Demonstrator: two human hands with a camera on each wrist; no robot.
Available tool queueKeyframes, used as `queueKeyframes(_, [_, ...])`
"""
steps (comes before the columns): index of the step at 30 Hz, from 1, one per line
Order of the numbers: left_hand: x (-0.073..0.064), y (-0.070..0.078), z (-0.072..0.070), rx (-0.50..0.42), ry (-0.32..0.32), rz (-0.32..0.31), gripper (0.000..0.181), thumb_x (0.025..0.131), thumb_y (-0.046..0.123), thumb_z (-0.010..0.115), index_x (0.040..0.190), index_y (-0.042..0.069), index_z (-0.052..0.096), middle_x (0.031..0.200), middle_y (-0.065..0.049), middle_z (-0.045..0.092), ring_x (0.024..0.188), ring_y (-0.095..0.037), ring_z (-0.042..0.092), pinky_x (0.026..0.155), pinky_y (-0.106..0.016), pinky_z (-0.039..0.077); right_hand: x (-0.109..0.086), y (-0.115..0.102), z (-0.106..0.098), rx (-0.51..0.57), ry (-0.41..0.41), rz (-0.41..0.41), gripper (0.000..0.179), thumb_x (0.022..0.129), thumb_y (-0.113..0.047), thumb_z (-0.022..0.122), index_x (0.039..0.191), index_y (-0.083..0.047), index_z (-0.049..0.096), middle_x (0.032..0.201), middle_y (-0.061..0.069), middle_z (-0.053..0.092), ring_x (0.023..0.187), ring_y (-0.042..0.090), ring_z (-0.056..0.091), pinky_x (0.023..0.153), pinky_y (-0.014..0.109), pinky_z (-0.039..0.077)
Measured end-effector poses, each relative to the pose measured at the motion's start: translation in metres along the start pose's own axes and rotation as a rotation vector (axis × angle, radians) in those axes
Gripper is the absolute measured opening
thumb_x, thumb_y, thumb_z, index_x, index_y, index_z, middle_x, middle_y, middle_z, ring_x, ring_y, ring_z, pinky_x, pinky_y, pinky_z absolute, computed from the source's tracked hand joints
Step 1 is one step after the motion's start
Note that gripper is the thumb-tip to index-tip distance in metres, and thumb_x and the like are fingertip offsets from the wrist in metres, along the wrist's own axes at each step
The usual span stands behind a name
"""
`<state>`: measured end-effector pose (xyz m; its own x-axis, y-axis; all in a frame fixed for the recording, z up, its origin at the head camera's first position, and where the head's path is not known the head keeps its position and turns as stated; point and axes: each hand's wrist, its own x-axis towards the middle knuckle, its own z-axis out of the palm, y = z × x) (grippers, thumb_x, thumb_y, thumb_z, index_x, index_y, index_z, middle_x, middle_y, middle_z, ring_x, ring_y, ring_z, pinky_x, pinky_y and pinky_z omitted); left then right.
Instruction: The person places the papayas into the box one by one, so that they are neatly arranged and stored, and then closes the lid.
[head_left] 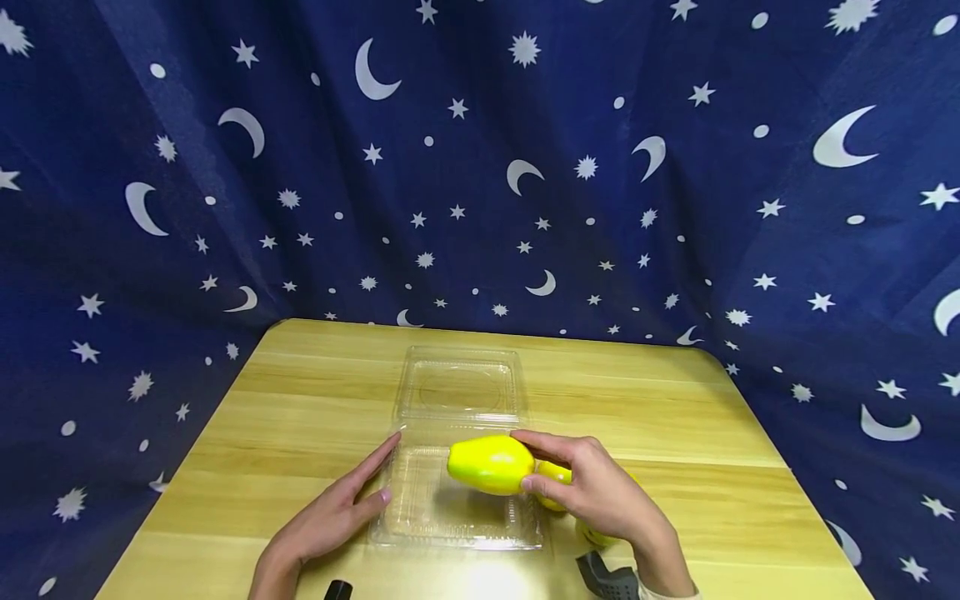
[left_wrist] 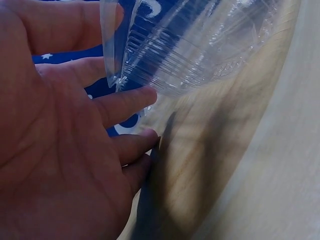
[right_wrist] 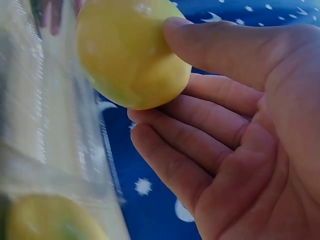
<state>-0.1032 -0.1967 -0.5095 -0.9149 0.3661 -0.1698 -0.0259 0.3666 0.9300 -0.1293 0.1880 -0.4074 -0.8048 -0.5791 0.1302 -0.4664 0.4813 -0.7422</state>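
Observation:
My right hand pinches a glossy yellow papaya, tinged green at its tip, by its right end between thumb and fingers. The papaya lies sideways above the base of a clear plastic clamshell box. In the right wrist view the papaya's rounded end shows between thumb and fingertips. My left hand rests at the left edge of the box, fingers spread and fairly straight. The left wrist view shows its fingertips beside the box's ribbed wall.
The box's lid lies folded back behind the base. Another yellow fruit sits right of the box, partly hidden by my right hand, with a further yellow one nearer me. A starry blue curtain hangs behind the wooden table.

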Motion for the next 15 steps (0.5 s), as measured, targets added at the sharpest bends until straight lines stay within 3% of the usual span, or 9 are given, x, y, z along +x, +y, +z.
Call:
queueKeyframes(2, [0.0,0.0,0.001,-0.017,-0.002,0.002,0.07,0.115,0.031,0.057,0.174,0.046,0.022,0.185,0.004,0.014,0.17,-0.028,0.01,0.136,-0.063,0.011,0.003,0.001,0.008,0.02,-0.024,0.011,0.054,0.104,-0.028,0.079,0.154,-0.017,0.064,0.15,-0.002,0.07,0.137,0.023,0.068,0.114,0.037,0.057])
queueKeyframes(4, [0.0,0.001,0.001,-0.033,0.0,0.003,0.07,0.115,0.029,0.057,0.174,0.044,0.023,0.185,0.004,0.014,0.17,-0.029,0.009,0.135,-0.068,0.008,0.006,0.002,0.016,0.033,-0.054,0.028,0.055,0.103,-0.027,0.079,0.155,-0.019,0.064,0.15,-0.003,0.07,0.138,0.022,0.068,0.115,0.036,0.056])
queueKeyframes(15, [0.001,0.001,0.001,-0.026,0.001,0.008,0.07,0.115,0.028,0.057,0.175,0.043,0.023,0.185,0.006,0.014,0.171,-0.029,0.008,0.135,-0.069,0.008,0.021,0.006,0.045,0.061,-0.138,0.054,0.054,0.103,-0.019,0.078,0.154,-0.007,0.064,0.151,0.003,0.069,0.137,0.024,0.068,0.116,0.037,0.055])
